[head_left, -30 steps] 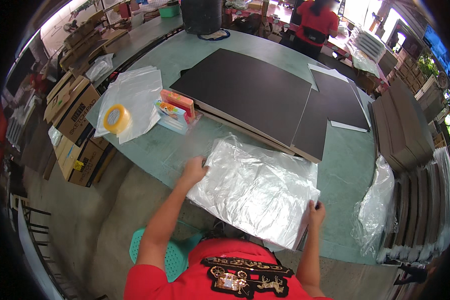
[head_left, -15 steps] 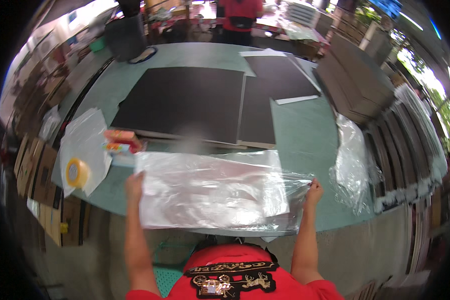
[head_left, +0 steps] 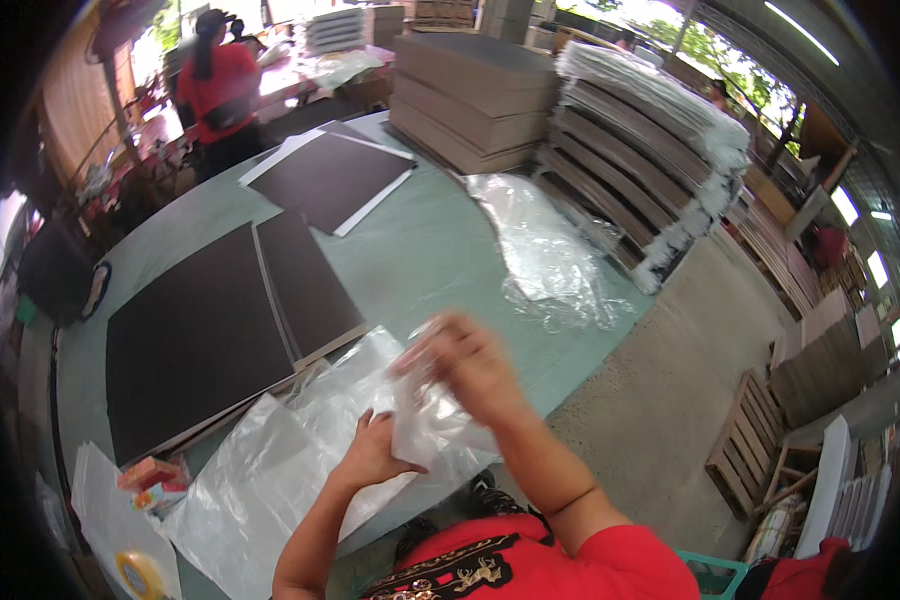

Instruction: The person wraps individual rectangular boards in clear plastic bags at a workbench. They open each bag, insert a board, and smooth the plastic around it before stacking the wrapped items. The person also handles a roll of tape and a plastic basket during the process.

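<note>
A clear plastic bag [head_left: 260, 470] lies wrinkled along the near edge of the table, its right end lifted and bunched up. My left hand [head_left: 378, 452] grips the bunched part, thumb and fingers on either side of the film. Just above and to the right is my right hand [head_left: 470, 370], blurred by motion, with raised plastic film at its fingertips. Beyond the bag lie a large dark board [head_left: 190, 340] and a narrower dark board [head_left: 310, 285], side by side. Farther off, another dark panel [head_left: 330, 175] rests on white sheets.
Crumpled clear plastic [head_left: 540, 245] lies on the green table [head_left: 420, 260] near stacked brown boards [head_left: 470, 100] and plastic-wrapped boards [head_left: 640, 150]. A tape roll [head_left: 138, 575] and small red-orange packs [head_left: 150, 475] sit at the near left. A wooden pallet [head_left: 745, 440] leans at right. A person in red [head_left: 215, 95] stands beyond.
My view has swung to the right. My hands were wide apart with the bag stretched between them; now they are close together at its right end, with the film bunched and lifted there.
</note>
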Demonstrator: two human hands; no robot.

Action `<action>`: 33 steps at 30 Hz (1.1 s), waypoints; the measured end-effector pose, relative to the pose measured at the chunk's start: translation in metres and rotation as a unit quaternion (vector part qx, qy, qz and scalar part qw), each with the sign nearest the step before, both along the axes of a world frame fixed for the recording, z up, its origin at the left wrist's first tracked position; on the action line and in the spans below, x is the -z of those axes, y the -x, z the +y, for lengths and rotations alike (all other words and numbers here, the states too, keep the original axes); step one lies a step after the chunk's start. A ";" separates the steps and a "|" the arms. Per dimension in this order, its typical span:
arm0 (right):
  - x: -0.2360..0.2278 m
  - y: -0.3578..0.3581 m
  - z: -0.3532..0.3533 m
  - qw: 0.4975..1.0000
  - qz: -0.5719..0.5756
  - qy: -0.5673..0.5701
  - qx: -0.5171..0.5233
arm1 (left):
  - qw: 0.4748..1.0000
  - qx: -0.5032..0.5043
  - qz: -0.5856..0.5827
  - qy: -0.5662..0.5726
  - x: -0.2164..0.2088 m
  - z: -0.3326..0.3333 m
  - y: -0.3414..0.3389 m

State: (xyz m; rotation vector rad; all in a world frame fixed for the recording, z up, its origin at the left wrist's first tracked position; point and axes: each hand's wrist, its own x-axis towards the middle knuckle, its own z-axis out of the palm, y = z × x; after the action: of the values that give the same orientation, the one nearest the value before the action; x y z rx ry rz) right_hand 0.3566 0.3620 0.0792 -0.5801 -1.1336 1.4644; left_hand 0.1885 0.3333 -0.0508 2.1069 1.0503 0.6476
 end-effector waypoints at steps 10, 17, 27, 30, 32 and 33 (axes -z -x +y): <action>0.124 -0.117 0.004 0.949 -0.279 -0.125 0.078 | 0.928 -0.054 -0.293 0.221 -0.041 0.047 -0.149; 0.148 -0.310 0.052 0.637 -0.681 -0.074 0.353 | 0.842 -0.329 -0.256 0.343 0.058 0.047 -0.162; 0.061 -0.392 0.166 0.919 -0.305 -0.027 0.248 | 0.923 -0.285 0.256 -0.033 0.005 0.055 -0.292; 0.020 -0.352 0.159 0.913 -0.340 -0.099 0.201 | 0.933 -0.242 0.234 -0.131 0.079 0.076 -0.296; 0.035 -0.337 0.173 0.868 -0.446 -0.118 0.185 | 0.945 -0.209 0.183 -0.173 0.112 0.087 -0.291; 0.053 -0.327 0.186 0.887 -0.413 -0.107 0.176 | 0.956 -0.190 0.153 -0.164 0.115 0.090 -0.290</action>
State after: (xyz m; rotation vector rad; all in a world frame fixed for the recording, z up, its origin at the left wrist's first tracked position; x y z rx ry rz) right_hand 0.6833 0.5481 0.0259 -1.2429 -1.7006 0.7432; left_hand 0.4784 0.4233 -0.1654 2.3632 1.6445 0.7321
